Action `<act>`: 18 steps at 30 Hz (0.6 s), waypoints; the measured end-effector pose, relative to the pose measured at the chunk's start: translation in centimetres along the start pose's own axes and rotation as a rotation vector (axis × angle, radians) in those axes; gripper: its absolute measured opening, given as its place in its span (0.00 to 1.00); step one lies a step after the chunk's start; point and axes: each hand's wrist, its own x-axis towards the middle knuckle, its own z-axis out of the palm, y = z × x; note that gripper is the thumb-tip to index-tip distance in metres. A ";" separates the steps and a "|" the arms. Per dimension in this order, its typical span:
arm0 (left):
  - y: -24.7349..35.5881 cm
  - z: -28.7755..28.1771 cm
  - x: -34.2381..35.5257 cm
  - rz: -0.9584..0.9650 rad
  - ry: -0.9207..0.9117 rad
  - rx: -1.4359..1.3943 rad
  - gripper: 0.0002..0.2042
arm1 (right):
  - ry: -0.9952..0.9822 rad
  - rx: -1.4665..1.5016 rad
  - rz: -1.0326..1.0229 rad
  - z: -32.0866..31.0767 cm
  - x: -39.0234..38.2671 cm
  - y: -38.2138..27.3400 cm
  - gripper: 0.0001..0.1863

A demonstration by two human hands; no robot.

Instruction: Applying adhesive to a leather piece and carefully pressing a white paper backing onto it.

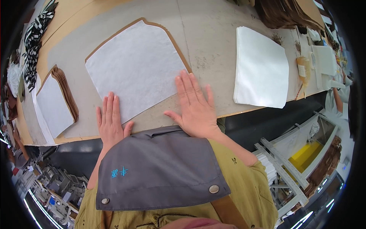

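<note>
A large white cut sheet (133, 68), shaped like a garment pattern panel, lies flat with a brown layer (171, 36) showing along its far and right edges. My right hand (196, 108) rests flat with fingers stretched, its fingertips on the sheet's right corner. Flat beside the near left edge lies my left hand (111, 126), fingers straight and the thumb apart, fingertips touching or close to the sheet. Neither hand grips anything. Off to the right sits a stack of plain white sheets (261, 68).
A smaller stack of brown pieces (65, 91) topped with white lies at left, near striped black-and-white cloth (32, 49). Brown fabric (282, 13) is piled at the far right. A metal-framed cart (282, 160) stands below the table's (213, 57) right edge.
</note>
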 end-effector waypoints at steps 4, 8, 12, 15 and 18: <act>-0.2 0.5 -0.4 0.006 0.033 -0.017 0.41 | 0.102 -0.076 0.179 -0.9 -0.9 1.3 0.53; -0.2 0.4 -0.2 -0.007 0.093 -0.079 0.42 | 0.369 -0.178 0.309 -2.2 -1.6 4.6 0.50; -0.5 0.7 -0.6 0.001 0.152 -0.098 0.43 | 0.439 -0.218 0.275 -2.5 -1.3 6.0 0.45; -0.5 0.3 -0.2 -0.020 0.148 -0.153 0.41 | 0.448 -0.244 0.240 -2.0 -1.1 6.1 0.40; -1.1 -0.4 0.4 -0.037 0.175 -0.201 0.34 | 0.528 -0.227 0.194 -1.8 -1.0 6.3 0.35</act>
